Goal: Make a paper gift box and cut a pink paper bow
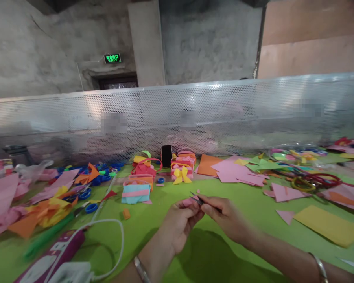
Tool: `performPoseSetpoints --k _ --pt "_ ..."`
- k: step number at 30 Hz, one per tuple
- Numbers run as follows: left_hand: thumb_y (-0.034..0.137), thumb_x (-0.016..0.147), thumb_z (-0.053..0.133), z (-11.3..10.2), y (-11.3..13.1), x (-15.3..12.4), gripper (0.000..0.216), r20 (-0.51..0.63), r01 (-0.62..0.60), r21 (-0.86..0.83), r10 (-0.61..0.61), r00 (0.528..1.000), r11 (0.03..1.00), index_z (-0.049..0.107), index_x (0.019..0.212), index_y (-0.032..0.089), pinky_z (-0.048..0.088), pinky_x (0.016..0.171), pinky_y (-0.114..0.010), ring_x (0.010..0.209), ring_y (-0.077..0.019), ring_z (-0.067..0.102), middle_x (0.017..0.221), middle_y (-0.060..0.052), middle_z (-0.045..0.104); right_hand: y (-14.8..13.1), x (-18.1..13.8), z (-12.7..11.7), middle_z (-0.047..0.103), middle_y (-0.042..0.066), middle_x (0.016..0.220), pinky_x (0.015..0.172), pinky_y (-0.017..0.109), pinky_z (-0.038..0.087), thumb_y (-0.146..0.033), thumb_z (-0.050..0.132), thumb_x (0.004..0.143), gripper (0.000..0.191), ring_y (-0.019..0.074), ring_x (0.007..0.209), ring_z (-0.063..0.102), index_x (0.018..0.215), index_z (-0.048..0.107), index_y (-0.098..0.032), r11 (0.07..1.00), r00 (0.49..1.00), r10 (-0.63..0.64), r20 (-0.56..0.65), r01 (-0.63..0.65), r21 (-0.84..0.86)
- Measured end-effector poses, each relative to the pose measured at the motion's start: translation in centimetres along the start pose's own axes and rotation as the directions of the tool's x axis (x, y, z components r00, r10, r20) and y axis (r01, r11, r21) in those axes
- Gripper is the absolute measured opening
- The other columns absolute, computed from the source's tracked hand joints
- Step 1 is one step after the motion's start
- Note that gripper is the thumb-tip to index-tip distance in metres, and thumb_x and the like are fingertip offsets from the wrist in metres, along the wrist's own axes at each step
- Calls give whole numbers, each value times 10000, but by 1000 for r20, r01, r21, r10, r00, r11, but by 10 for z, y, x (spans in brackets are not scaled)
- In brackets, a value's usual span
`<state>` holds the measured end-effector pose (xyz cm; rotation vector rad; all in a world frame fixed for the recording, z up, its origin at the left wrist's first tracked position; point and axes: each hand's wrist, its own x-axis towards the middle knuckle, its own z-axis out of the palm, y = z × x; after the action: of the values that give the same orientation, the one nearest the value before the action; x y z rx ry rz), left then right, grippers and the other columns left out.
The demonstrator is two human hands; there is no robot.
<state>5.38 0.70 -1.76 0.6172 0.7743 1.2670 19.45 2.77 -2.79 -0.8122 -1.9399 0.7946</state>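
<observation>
My left hand (179, 222) is closed, pinching a small pink paper piece (188, 201) over the green table (242, 196). My right hand (224, 214) is closed on small scissors (195, 197), whose dark blades point left at the pink piece. Both hands meet in the lower middle of the view. A bangle shows on each wrist.
Paper baskets with bows (181, 165) and a blue-pink paper box (135, 192) stand beyond the hands beside a black phone (166, 155). Pink, orange and yellow sheets (327, 226) lie right; paper scraps and blue tape rings left. A power strip with white cable (56, 251) lies lower left. A perforated metal screen (194, 114) closes the back.
</observation>
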Motion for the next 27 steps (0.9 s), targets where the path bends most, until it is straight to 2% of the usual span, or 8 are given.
performPoseSetpoints --k 8,15,27 --pt "40 541 711 3 2 -3 111 7 -28 20 28 1000 999 656 578 129 479 803 -253 657 -102 585 630 1 637 0 1 -1 712 53 908 760 316 506 -294 483 848 324 217 866 633 1108 648 -191 1000 1000 -16 4 16 -22" --pt "80 564 716 3 2 -2 98 -9 -51 76 52 999 996 652 548 154 468 831 -279 620 -104 582 599 12 632 -3 1 -2 708 71 904 751 322 507 -293 482 841 291 224 851 633 1013 684 -175 998 999 -36 -12 35 -50" --pt "83 496 774 2 3 -1 132 -26 -27 58 29 999 998 664 541 140 501 753 -236 614 -91 581 585 11 643 -5 0 -1 707 56 876 735 288 497 -282 467 851 280 199 834 629 998 677 -166 998 999 -42 -1 41 -50"
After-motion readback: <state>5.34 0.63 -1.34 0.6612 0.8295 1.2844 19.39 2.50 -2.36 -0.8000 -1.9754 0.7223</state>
